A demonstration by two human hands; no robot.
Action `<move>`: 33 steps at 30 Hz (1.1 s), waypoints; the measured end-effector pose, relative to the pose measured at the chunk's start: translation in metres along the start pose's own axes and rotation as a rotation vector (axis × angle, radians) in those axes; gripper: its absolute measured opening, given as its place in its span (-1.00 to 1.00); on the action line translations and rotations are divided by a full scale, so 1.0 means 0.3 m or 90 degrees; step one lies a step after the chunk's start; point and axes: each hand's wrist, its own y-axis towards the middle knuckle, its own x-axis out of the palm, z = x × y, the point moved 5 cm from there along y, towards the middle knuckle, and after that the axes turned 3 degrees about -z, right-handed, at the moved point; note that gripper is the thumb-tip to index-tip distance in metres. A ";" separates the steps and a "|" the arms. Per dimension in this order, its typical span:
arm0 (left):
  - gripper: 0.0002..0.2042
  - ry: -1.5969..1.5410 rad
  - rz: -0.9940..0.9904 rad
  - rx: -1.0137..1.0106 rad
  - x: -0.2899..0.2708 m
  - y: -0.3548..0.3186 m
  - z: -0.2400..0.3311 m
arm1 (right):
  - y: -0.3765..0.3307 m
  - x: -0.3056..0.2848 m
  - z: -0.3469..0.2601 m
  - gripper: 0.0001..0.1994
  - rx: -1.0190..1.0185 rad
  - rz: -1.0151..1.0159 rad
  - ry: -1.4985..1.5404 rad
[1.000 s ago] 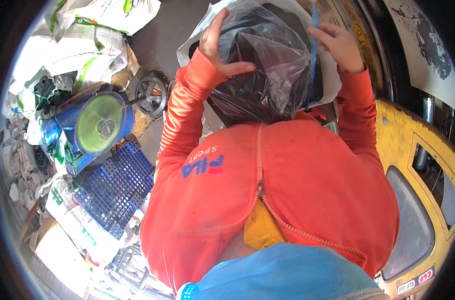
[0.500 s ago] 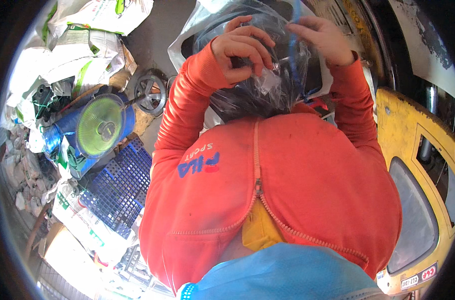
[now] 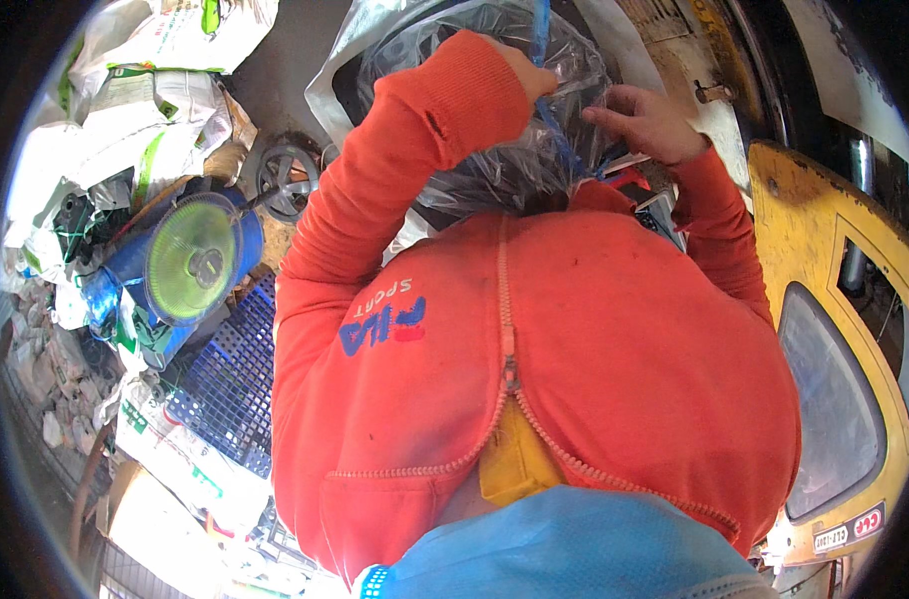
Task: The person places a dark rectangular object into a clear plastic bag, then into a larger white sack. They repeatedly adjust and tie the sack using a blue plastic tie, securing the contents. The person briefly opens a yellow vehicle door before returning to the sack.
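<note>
A clear plastic bag with dark contents bulges in front of my chest, inside a larger whitish sack. A blue strap runs down over the bag from the upper edge. My left hand, partly hidden by its red cuff, reaches across the bag. Its fingertips are closed on the strap. To the right of the strap, my right hand hovers beside the bag with bent fingers apart and nothing visible in them.
At left stand a green-bladed fan, a blue drum, a blue plastic grid pallet and white sacks. A handwheel is near the bag. A yellow machine door with a window borders the right side.
My left hand has moved right, across the bag, onto the blue strap. My right hand has let go of the strap and come down a little. The strap's upper part has shifted left.
</note>
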 end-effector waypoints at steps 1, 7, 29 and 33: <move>-0.75 0.002 0.008 0.008 -0.003 -0.002 -0.007 | 0.003 0.009 0.019 -0.72 -0.010 0.001 0.028; -0.83 0.053 0.078 0.035 -0.020 -0.012 -0.022 | -0.020 -0.002 0.031 -0.73 -0.024 0.084 -0.190; -0.67 -0.036 0.244 0.005 -0.128 -0.094 -0.012 | 1.157 -0.269 -0.394 -0.67 -0.149 0.010 -0.364; -0.68 -0.298 0.381 0.033 -0.139 -0.093 -0.111 | 1.158 -0.268 -0.396 -0.69 -0.152 -0.008 -0.373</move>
